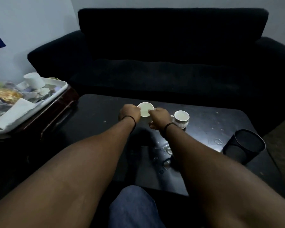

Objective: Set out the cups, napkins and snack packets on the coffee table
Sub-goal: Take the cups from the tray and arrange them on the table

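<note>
A white cup (145, 109) sits upright at the far middle of the dark tabletop (97, 116), pinched at its rim from both sides: the left hand (130, 112) closes on its left edge, the right hand (160, 117) on its right. Just beside it to the right stands a second cup (181, 118). The glossy tabletop shows rings and wet smears, with a black mesh bin (244, 146) at its right edge. Left, a white tray (59, 83) on a side table holds a third cup (34, 80), napkins (15, 112) and snack packets (6, 95). A black sofa (163, 55) fills the dim room behind.
</note>
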